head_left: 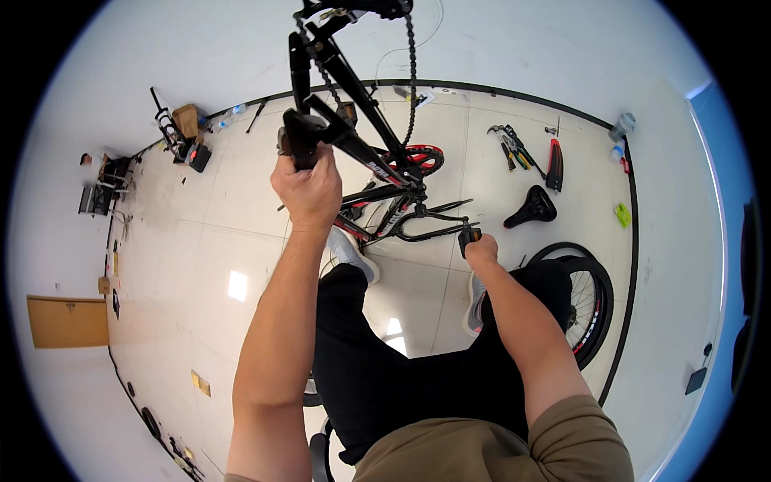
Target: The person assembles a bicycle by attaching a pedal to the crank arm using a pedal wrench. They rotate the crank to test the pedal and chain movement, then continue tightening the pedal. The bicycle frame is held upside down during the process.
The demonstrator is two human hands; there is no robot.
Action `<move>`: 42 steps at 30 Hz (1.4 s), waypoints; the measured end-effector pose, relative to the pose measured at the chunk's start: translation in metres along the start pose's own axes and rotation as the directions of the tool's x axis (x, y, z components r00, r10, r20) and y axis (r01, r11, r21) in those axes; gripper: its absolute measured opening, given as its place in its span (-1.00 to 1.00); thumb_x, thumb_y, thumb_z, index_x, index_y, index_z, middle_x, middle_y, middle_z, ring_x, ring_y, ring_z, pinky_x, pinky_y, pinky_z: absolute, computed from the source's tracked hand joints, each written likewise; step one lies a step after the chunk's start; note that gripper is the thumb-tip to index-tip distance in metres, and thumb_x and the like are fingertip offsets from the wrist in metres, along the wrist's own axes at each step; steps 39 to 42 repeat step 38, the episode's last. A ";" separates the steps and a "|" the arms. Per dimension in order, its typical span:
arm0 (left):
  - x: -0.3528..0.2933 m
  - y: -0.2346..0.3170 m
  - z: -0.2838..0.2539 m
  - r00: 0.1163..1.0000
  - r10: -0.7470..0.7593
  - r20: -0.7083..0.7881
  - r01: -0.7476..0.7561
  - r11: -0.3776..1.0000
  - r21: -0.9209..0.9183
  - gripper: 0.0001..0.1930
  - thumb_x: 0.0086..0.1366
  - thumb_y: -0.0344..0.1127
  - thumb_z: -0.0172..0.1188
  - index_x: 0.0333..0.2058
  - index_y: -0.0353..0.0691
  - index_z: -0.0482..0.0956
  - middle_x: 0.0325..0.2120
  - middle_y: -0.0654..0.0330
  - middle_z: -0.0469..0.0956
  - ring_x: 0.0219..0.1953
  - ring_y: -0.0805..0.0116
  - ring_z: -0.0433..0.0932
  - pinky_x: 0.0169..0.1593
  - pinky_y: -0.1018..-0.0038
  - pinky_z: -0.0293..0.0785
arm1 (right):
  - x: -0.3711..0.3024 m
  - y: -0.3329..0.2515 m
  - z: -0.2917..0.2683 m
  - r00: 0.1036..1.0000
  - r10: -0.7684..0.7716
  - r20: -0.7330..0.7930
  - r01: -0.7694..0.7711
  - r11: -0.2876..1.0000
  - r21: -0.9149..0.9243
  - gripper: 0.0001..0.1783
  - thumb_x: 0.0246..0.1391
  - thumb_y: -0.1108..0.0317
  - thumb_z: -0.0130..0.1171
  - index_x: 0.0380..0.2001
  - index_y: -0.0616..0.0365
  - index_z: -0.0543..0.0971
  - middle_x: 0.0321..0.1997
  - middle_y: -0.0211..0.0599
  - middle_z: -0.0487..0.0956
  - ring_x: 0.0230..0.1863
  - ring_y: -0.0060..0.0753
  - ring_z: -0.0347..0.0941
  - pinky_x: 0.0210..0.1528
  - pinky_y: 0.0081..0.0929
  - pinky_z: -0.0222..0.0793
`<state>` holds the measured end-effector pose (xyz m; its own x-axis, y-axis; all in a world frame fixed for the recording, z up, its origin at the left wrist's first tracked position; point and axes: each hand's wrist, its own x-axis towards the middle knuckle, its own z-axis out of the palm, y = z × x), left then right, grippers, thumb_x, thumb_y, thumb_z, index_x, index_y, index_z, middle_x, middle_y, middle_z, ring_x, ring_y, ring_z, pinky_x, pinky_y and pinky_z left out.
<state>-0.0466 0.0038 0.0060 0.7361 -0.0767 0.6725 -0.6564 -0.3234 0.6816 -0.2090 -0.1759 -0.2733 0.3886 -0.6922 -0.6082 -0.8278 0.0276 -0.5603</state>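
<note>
A black bicycle frame (pixel 353 149) with red and white markings stands tilted in front of me. My left hand (pixel 309 193) is wrapped round a black part near its upper left end. A chain (pixel 411 80) hangs from the frame's top, and a red-and-black chainring (pixel 426 159) sits low on it. Lower right, my right hand (pixel 482 253) grips a black pedal (pixel 469 237) with an orange reflector, at the end of a crank arm (pixel 446 215). Whether the pedal is fastened to the arm I cannot tell. My shoes are on either side of the frame's lower end.
To the right on the tiled floor lie a saddle (pixel 532 207), a red-and-black mudguard (pixel 555 165), several hand tools (pixel 514 149) and a wheel (pixel 604 313) beside my knee. A cardboard box (pixel 189 120) stands at the far left wall. Bottles (pixel 622 126) stand at the far right.
</note>
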 end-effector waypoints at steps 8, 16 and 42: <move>0.000 -0.005 0.007 1.000 0.008 0.024 -0.008 1.000 0.000 -0.76 0.10 -0.36 0.30 -0.23 -0.28 0.59 -0.60 0.03 0.56 -0.59 0.11 0.55 -0.42 0.34 0.48 | 0.045 0.035 0.009 0.995 0.026 0.098 -0.056 0.946 0.319 -0.80 0.01 0.56 0.08 -0.24 0.31 0.52 -0.37 0.03 0.52 -0.51 -0.11 0.50 -0.60 -0.25 0.44; 0.003 -0.007 0.010 1.000 0.009 0.013 -0.009 1.000 -0.026 -0.79 0.04 -0.34 0.29 -0.29 -0.15 0.61 -0.63 0.09 0.56 -0.55 0.04 0.57 -0.44 0.32 0.51 | 0.045 0.040 0.003 0.983 -0.176 -0.060 0.175 0.984 -0.027 -0.83 -0.08 0.53 0.12 -0.41 0.47 0.54 -0.40 0.10 0.57 -0.39 0.03 0.57 -0.40 -0.13 0.45; 0.005 -0.009 0.010 0.999 0.046 -0.021 -0.045 0.999 0.015 -0.76 0.04 -0.17 0.36 -0.41 -0.17 0.58 -0.66 0.12 0.56 -0.56 0.05 0.57 -0.44 0.29 0.50 | -0.002 -0.002 -0.055 0.997 -0.051 -0.057 0.062 0.974 0.217 -0.93 -0.01 0.52 0.13 -0.44 0.27 0.58 -0.42 -0.14 0.54 -0.51 -0.16 0.49 -0.62 -0.26 0.44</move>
